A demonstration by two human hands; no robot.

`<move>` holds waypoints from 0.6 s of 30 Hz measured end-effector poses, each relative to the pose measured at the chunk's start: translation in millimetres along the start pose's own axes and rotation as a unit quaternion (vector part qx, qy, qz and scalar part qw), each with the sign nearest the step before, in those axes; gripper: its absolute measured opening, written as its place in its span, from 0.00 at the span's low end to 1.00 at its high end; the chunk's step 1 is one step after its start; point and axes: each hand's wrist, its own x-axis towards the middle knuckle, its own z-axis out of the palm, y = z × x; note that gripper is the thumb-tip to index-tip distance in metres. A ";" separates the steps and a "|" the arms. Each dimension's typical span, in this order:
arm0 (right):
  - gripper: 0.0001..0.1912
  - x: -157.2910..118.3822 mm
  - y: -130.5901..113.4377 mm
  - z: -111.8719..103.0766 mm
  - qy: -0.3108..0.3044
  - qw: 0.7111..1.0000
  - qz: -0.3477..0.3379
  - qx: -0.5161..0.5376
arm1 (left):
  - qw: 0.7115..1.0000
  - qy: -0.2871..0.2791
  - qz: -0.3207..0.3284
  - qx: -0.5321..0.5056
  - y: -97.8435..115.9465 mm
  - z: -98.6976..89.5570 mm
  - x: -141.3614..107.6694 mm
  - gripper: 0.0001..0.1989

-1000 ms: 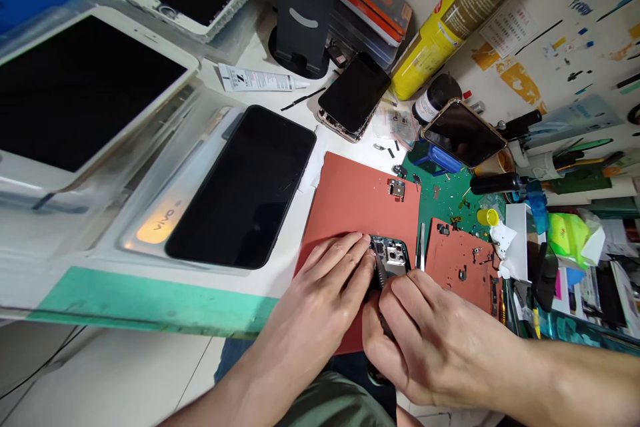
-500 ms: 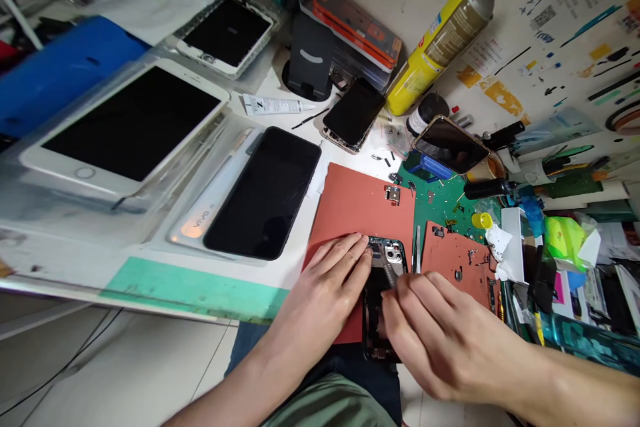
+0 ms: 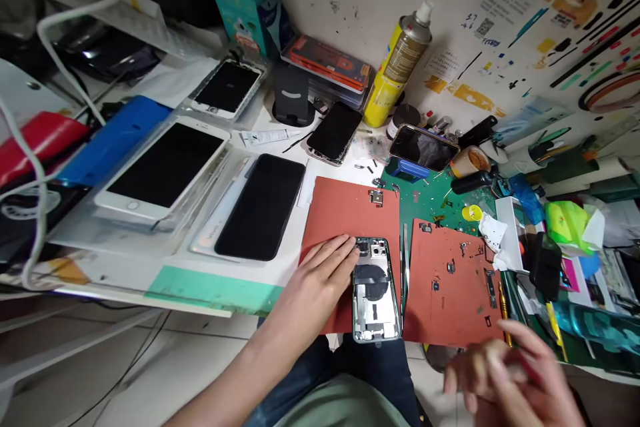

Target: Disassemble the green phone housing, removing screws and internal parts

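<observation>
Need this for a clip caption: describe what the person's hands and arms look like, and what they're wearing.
The left hand is bare, with no glove, ring or watch showing. The right hand is also ungloved, but too blurred for finer detail. No sleeve covers the left forearm. An olive-green top and dark blue jeans show below.

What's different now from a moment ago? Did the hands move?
The right hand let go of the open phone housing and moved away to the lower right, blurred. Now the housing's inside shows, with its round black coil. The left hand stayed at the housing's top corner, and the tweezers stayed beside it on the red mat.
</observation>
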 end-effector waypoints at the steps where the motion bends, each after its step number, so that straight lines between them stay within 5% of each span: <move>1: 0.23 -6.7 6.6 16.8 0.013 0.993 0.109 0.035 | 1.000 -0.005 0.002 -0.001 -0.7 -2.0 1.0 0.20; 3: 0.28 -13.3 16.5 47.6 0.016 0.965 0.254 0.057 | 1.000 -0.013 0.003 -0.005 -2.0 -5.6 3.0 0.20; 5: 0.30 -12.7 24.0 67.6 -0.022 0.951 0.299 0.073 | 1.000 -0.024 0.000 -0.012 -3.1 -8.6 3.8 0.20; 9: 0.31 -8.5 38.2 75.8 -0.107 0.932 0.330 0.105 | 0.997 -0.053 -0.019 -0.047 -3.9 -16.7 -2.1 0.27; 13: 0.32 -13.4 51.5 74.4 -0.123 0.926 0.347 0.087 | 0.994 -0.057 -0.069 -0.058 5.3 -28.7 -12.9 0.33; 18: 0.34 -21.9 66.1 78.3 -0.117 0.935 0.332 0.048 | 0.996 -0.007 -0.075 -0.042 28.8 -28.9 -17.4 0.20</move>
